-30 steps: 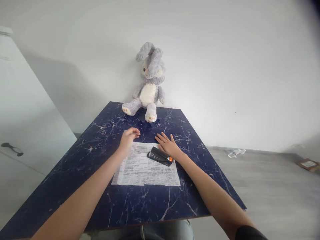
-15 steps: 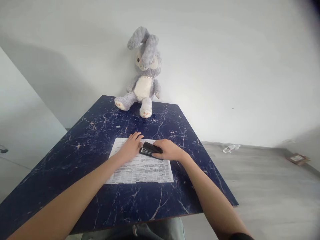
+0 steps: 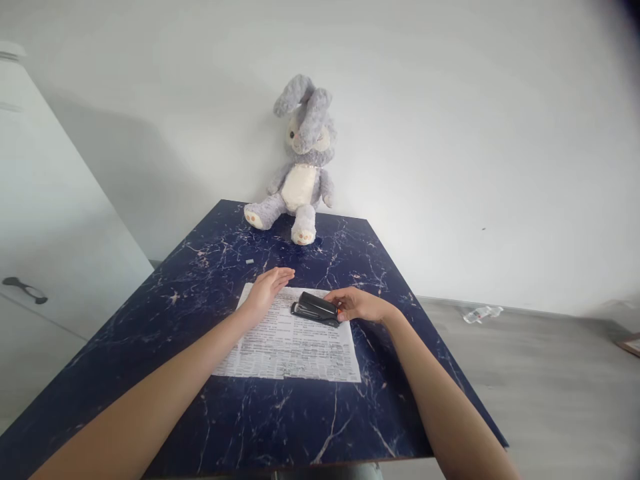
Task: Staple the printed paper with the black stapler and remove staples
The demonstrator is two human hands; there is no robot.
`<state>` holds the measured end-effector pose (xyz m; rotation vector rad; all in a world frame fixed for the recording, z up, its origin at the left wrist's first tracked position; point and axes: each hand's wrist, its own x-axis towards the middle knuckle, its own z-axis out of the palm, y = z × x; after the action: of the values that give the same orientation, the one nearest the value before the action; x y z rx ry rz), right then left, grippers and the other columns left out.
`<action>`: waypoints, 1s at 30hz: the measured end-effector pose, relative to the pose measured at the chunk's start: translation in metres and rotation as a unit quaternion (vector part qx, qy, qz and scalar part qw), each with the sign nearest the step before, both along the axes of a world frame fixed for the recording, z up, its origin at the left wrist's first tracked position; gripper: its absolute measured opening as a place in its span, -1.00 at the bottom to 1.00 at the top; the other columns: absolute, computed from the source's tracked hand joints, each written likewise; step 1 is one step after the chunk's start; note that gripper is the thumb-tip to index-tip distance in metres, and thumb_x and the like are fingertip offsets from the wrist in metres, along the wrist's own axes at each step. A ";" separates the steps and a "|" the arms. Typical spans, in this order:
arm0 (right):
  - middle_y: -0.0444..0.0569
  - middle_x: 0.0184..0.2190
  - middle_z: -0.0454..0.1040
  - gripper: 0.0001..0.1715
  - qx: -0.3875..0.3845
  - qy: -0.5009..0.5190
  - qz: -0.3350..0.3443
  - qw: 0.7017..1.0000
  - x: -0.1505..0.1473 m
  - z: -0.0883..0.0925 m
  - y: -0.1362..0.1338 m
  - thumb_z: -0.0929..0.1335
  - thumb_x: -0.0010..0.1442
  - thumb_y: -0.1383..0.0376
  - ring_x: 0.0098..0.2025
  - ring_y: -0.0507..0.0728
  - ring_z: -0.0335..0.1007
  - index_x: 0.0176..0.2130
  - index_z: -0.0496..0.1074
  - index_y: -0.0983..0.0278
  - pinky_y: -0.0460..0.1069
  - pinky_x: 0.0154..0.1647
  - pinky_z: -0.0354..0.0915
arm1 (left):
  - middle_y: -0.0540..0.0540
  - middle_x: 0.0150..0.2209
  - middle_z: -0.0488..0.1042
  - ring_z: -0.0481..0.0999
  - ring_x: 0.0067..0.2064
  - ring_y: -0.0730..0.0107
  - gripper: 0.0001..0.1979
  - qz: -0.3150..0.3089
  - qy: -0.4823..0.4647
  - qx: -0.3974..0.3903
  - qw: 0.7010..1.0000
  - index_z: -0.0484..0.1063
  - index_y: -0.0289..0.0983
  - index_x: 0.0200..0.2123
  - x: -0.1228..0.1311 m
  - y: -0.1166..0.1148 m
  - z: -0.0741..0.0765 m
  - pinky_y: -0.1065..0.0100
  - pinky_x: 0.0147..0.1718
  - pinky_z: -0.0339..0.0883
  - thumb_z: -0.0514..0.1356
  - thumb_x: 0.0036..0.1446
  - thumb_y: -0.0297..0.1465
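Observation:
A black stapler (image 3: 317, 309) lies on the upper right of a printed sheet of paper (image 3: 287, 353). Its right end is between the thumb and fingers of my right hand (image 3: 361, 304), where a small orange-red spot shows. Over the sheet's upper left edge is my left hand (image 3: 267, 291), turned on its side with fingers stretched out and close together. It holds nothing and is apart from the stapler. The sheet rests flat on a dark blue marble-patterned table (image 3: 260, 420).
A grey plush rabbit (image 3: 303, 173) sits at the table's far edge against the wall. Near the sheet is a small pale piece (image 3: 249, 261). A white cabinet (image 3: 65, 220) stands at left. A clear plastic bottle (image 3: 483, 314) lies on the floor at right.
My left hand has turned onto its side and drawn away from the stapler. My right hand has shifted from the stapler's top towards its right end. The view has also shifted.

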<state>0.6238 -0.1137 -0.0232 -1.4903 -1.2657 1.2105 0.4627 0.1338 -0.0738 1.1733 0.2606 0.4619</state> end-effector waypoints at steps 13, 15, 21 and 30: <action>-0.03 -0.16 0.48 -0.65 0.133 -0.275 -0.035 0.952 -0.032 -0.003 0.014 0.52 0.17 0.19 -0.22 0.11 0.36 -0.08 0.52 0.27 0.02 -0.14 0.31 | -0.35 0.03 0.62 0.55 0.17 -0.06 -0.55 -0.006 0.008 -0.031 0.999 0.64 -0.34 -0.17 -0.003 -0.002 0.008 -0.03 0.30 0.22 0.28 0.24 -0.03; -0.04 -0.20 0.46 -0.75 0.164 -0.290 -0.054 0.941 -0.041 -0.005 0.020 0.48 0.20 0.29 -0.21 0.12 0.37 -0.10 0.51 0.26 0.02 -0.15 0.31 | -0.36 0.04 0.62 0.54 0.19 -0.06 -0.59 -0.001 -0.010 -0.054 0.999 0.63 -0.36 -0.16 -0.004 -0.002 0.011 -0.02 0.31 0.21 0.29 0.26 -0.08; 0.05 -0.14 0.44 -0.57 0.277 -0.416 -0.245 0.831 -0.055 -0.008 0.026 0.33 0.29 0.48 -0.11 0.21 0.34 0.11 0.47 0.23 0.12 -0.06 0.32 | -0.33 0.12 0.56 0.49 0.23 0.03 -0.65 -0.059 -0.042 -0.204 0.976 0.59 -0.35 -0.09 -0.007 -0.004 0.020 0.05 0.32 0.25 0.14 0.42 -0.20; 0.06 -0.04 0.53 -0.48 0.244 -0.743 -0.108 0.614 -0.054 -0.016 0.031 0.22 0.44 0.53 -0.12 0.19 0.32 0.28 0.36 0.22 0.11 -0.19 0.21 | -0.31 0.00 0.61 0.58 0.10 0.12 -0.68 -0.128 0.014 -0.203 0.971 0.58 -0.36 -0.03 -0.007 -0.008 0.016 0.16 0.19 0.39 0.14 0.42 -0.26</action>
<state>0.5697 -0.0822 -0.0393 -2.0251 -1.9981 -0.9335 0.4554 0.1258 -0.0573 0.7972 0.2113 0.1526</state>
